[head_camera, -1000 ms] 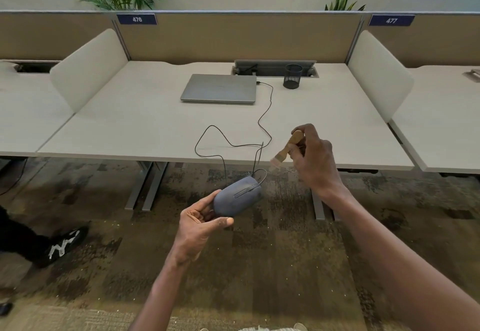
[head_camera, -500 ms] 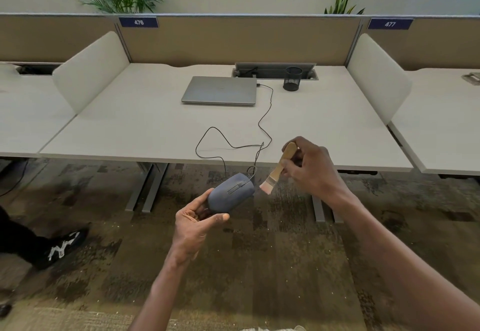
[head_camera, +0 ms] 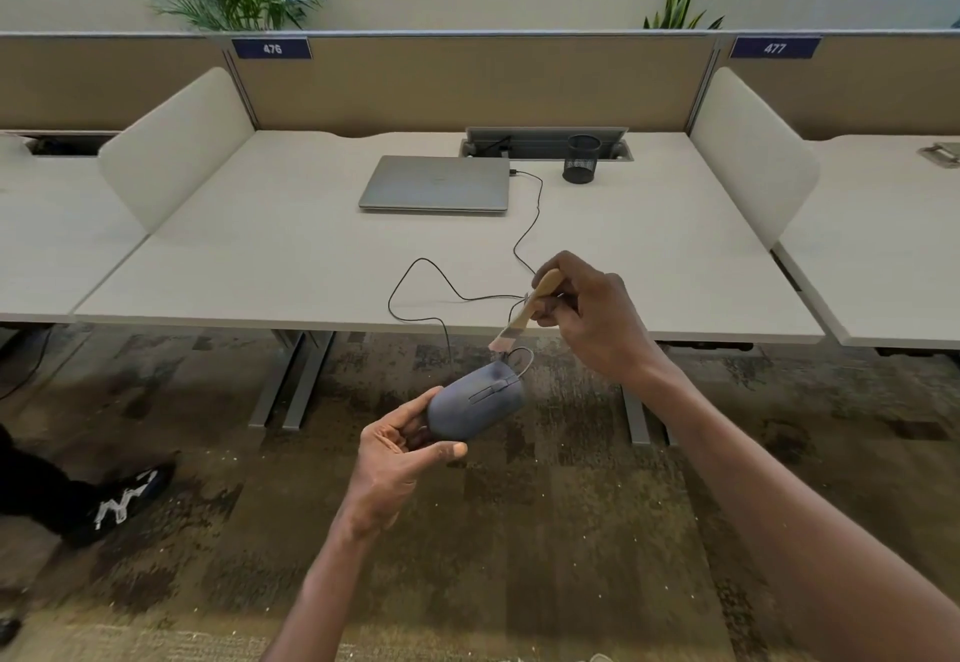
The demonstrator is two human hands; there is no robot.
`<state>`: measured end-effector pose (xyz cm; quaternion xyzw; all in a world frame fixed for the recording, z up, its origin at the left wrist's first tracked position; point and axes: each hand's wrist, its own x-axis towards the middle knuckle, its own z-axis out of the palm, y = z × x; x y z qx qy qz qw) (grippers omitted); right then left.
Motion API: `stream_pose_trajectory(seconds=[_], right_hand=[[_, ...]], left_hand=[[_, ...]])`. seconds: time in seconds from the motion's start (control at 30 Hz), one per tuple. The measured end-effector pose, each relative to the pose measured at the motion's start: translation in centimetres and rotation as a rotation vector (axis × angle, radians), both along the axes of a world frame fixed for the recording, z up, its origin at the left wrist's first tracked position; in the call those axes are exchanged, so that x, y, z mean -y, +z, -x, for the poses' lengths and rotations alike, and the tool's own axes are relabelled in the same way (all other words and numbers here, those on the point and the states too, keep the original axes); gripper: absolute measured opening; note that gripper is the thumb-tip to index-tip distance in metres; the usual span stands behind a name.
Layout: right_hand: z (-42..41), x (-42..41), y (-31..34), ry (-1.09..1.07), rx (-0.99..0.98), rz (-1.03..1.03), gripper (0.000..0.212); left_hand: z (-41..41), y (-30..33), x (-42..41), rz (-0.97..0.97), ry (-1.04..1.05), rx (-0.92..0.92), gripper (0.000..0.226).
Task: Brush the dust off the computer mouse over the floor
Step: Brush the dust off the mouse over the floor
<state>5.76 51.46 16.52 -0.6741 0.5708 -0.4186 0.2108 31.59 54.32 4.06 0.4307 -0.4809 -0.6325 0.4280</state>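
A grey-blue wired computer mouse (head_camera: 475, 406) is held over the patterned carpet, in front of the desk edge. My left hand (head_camera: 402, 459) grips its rear end from below, thumb along the near side. Its black cable (head_camera: 447, 298) loops up onto the desk and runs to the laptop. My right hand (head_camera: 592, 318) holds a small wooden-handled brush (head_camera: 524, 313), bristles pointing down and left. The bristle tip sits just above the front of the mouse, by the cable; whether it touches is unclear.
The white desk (head_camera: 260, 256) carries a shut grey laptop (head_camera: 436, 183) and a black mesh pen cup (head_camera: 582, 158). White side dividers flank the desk. Another person's black shoe (head_camera: 122, 503) rests on the carpet at the left. Desk legs (head_camera: 293, 375) stand beyond the mouse.
The brush swung down beside the front of the mouse, then lifted back to just above its front end. My left hand kept hold of the mouse, shifting it slightly.
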Motion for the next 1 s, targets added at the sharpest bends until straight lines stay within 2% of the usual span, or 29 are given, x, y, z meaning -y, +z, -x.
stream_pose_trajectory(seconds=[0.27,0.47,0.6,0.77,1.0], right_hand=[[-0.2,-1.0,-0.2,0.130,-0.076,0.001,0.024],[0.6,-2.2,-0.6,0.134,-0.084,-0.015,0.028],[0.8,-2.8,-0.8,0.164,-0.093,-0.043,0.029],[0.4,-2.5,-0.5,0.083,-0.020,0.051,0.028],[-2.1,-3.3,-1.4,0.096,-0.106,0.132,0.018]], left_hand=[[0.1,-0.1,0.4,0.011,0.050,-0.008,0.103],[0.3,0.0,0.5,-0.004,0.153,-0.066,0.109],[0.6,0.2,0.5,0.004,0.197,-0.061,0.080],[1.0,0.5,0.8,0.006,0.223,-0.058,0.067],[1.3,0.8,0.9,0.021,0.280,-0.023,0.070]])
